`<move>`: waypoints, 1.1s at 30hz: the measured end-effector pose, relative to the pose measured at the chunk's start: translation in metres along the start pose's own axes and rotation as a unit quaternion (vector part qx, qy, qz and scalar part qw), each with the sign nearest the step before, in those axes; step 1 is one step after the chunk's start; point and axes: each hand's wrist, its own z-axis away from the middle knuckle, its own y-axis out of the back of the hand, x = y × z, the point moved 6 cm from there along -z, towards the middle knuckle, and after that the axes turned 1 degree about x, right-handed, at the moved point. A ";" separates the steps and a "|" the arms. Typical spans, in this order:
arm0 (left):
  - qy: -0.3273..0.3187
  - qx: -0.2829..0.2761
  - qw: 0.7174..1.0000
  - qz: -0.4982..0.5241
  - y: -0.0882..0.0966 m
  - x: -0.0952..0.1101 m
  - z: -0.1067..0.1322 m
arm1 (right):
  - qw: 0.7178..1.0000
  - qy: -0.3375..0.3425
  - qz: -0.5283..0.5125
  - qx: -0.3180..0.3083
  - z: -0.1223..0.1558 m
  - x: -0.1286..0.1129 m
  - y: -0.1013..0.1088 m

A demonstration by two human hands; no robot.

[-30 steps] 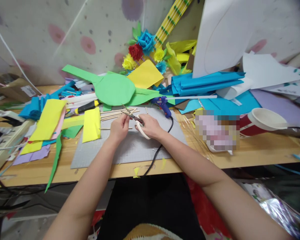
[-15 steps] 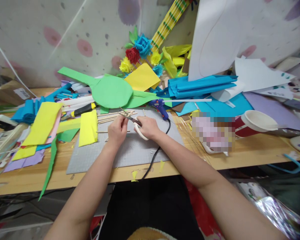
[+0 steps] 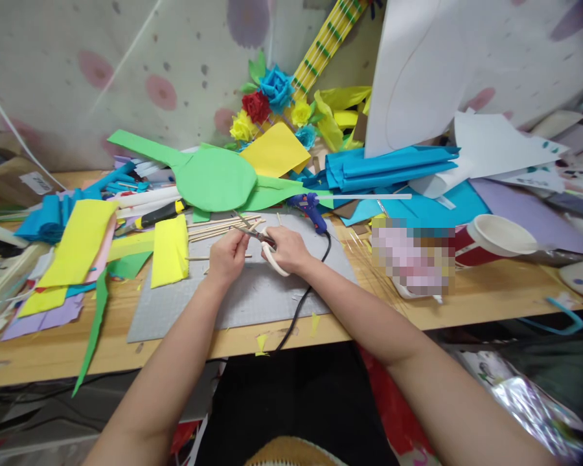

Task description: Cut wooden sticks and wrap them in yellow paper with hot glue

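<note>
My right hand (image 3: 285,249) is closed around a pair of scissors (image 3: 268,251) with white handles. Their blades are parted and point up and left. Just left of the blades, my left hand (image 3: 227,254) is closed in a pinch, its fingertips close to the metal; what they hold is too small to make out. A thin wooden stick (image 3: 194,258) shows on both sides of my left hand, and I cannot tell whether it is gripped or lies beneath. More wooden sticks (image 3: 218,228) lie on the grey cutting mat (image 3: 257,299) beyond that hand.
Behind the mat lie a green paper shape (image 3: 218,178) and a blue glue gun (image 3: 311,210), its black cord crossing the mat. Folded yellow crepe paper (image 3: 170,251) is at left, with a yellow-black cutter (image 3: 160,215) behind. A red-white paper cup (image 3: 490,243) stands at right.
The view has shifted slightly. Both hands stay close together, the scissors still in my right hand with their blades parted.
</note>
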 end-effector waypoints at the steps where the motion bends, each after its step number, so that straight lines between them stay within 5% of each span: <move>1: 0.002 -0.004 1.000 0.003 -0.001 -0.001 -0.001 | 1.000 -0.006 0.005 -0.001 0.000 0.001 0.000; 12: 0.068 0.005 0.997 -0.030 -0.008 -0.010 -0.003 | 1.000 -0.004 0.006 0.018 -0.004 0.006 0.000; 33: 0.057 -0.054 0.997 0.011 -0.012 -0.020 -0.010 | 0.999 0.024 -0.017 0.044 -0.009 0.006 -0.005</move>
